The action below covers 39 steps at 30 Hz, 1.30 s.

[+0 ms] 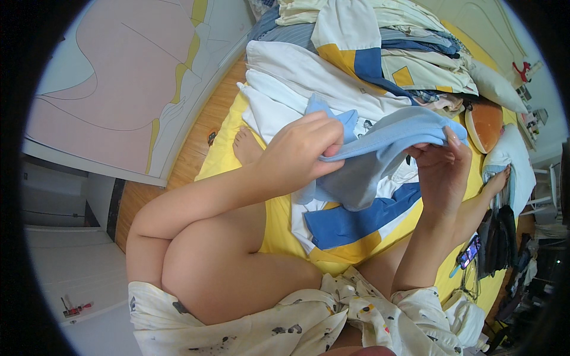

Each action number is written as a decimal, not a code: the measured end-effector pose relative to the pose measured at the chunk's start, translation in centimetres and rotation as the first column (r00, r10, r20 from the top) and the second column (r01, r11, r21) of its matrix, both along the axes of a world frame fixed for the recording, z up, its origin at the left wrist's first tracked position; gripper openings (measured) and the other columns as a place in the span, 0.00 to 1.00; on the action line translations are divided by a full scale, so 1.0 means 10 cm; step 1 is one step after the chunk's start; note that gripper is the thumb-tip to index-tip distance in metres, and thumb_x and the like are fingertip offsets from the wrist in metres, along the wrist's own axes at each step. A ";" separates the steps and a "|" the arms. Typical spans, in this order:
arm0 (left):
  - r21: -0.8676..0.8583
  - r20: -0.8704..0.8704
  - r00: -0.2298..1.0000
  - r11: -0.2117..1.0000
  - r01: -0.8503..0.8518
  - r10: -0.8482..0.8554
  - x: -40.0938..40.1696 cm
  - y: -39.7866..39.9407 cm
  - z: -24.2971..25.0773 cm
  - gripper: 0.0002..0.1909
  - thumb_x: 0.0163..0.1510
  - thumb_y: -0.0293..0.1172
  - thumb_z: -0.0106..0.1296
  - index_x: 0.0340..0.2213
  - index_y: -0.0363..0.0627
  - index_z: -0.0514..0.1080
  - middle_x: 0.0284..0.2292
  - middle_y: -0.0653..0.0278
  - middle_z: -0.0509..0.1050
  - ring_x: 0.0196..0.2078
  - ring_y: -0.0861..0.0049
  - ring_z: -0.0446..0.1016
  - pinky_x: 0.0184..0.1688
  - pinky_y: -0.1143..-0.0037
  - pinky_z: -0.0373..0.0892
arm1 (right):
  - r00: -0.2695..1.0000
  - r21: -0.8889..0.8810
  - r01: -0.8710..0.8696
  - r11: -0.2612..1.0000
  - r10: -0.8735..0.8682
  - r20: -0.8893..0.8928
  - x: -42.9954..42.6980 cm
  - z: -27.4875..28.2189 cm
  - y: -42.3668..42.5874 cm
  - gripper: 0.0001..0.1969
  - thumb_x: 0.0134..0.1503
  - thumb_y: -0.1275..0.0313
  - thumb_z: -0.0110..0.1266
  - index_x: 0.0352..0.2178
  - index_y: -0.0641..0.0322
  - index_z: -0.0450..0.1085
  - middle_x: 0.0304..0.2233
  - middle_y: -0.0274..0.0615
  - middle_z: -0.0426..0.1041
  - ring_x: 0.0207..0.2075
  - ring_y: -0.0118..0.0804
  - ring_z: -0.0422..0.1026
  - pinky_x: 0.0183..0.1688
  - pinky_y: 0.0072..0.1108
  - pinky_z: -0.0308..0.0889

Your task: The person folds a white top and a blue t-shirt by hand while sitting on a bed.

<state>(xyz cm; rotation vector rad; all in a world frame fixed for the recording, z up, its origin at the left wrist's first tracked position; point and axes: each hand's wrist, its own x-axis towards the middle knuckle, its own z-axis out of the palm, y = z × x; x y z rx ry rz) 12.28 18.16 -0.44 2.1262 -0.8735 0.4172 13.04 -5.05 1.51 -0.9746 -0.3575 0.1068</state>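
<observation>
Between my two hands a light blue cloth garment [383, 138] is stretched and lifted above the bed. My left hand [307, 147] pinches one edge of it between thumb and curled fingers. At the other end, my right hand [441, 155] grips the cloth with the thumb on top and the fingers underneath. The lower part of the garment hangs in loose folds. Below it lies a white garment with blue [356, 222] and yellow panels, partly hidden by the hanging cloth. Just beyond my hands are white garments [285, 89] on the bed.
A heap of folded clothes [427, 49] stands at the far end of the yellow bed sheet [280, 231]. To the right are a brown and white cushion [483, 127], a lit phone [469, 252] and dark hangers [496, 240]. A wardrobe [129, 66] stands left.
</observation>
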 end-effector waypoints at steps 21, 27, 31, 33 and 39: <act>0.170 0.142 0.973 0.964 -0.206 0.183 -0.08 0.03 0.18 0.11 0.44 0.33 0.55 0.25 0.39 0.68 0.24 0.56 0.67 0.28 0.60 0.67 0.29 0.70 0.64 | 0.982 -0.198 0.149 0.969 -0.169 -0.090 -0.06 0.30 0.63 0.24 0.59 0.60 0.37 0.37 0.80 0.63 0.35 0.55 0.69 0.34 0.51 0.73 0.31 0.32 0.74; 0.133 0.001 0.965 0.957 -0.258 0.260 0.01 0.08 -0.07 0.12 0.43 0.32 0.51 0.17 0.34 0.66 0.22 0.54 0.66 0.27 0.59 0.66 0.30 0.67 0.64 | 0.934 -0.233 0.345 0.909 -0.307 0.182 -0.03 0.29 0.68 0.21 0.59 0.64 0.36 0.35 0.81 0.65 0.33 0.56 0.71 0.35 0.45 0.73 0.39 0.31 0.71; 0.198 -0.153 0.927 0.929 -0.312 0.344 -0.01 0.07 -0.09 0.11 0.43 0.30 0.48 0.17 0.32 0.65 0.22 0.52 0.66 0.28 0.57 0.66 0.31 0.66 0.63 | 0.913 -0.225 0.390 0.893 -0.343 0.221 0.01 0.24 0.63 0.21 0.59 0.65 0.37 0.33 0.80 0.65 0.32 0.58 0.72 0.34 0.45 0.73 0.39 0.31 0.70; 0.214 -0.133 0.924 0.921 -0.326 0.358 0.01 0.07 -0.11 0.11 0.44 0.30 0.48 0.17 0.32 0.66 0.23 0.52 0.66 0.29 0.57 0.66 0.32 0.65 0.63 | 0.910 -0.224 0.403 0.887 -0.362 0.205 -0.02 0.25 0.60 0.20 0.58 0.65 0.37 0.34 0.80 0.65 0.31 0.59 0.71 0.34 0.46 0.73 0.39 0.31 0.70; 0.228 -0.107 0.945 0.932 -0.280 0.310 0.13 0.17 -0.35 0.08 0.47 0.30 0.47 0.25 0.36 0.70 0.27 0.56 0.69 0.33 0.60 0.67 0.35 0.68 0.63 | 0.849 -0.116 0.524 0.844 -0.507 0.147 -0.03 0.16 0.27 0.20 0.58 0.65 0.38 0.32 0.79 0.66 0.29 0.56 0.73 0.30 0.43 0.74 0.34 0.27 0.70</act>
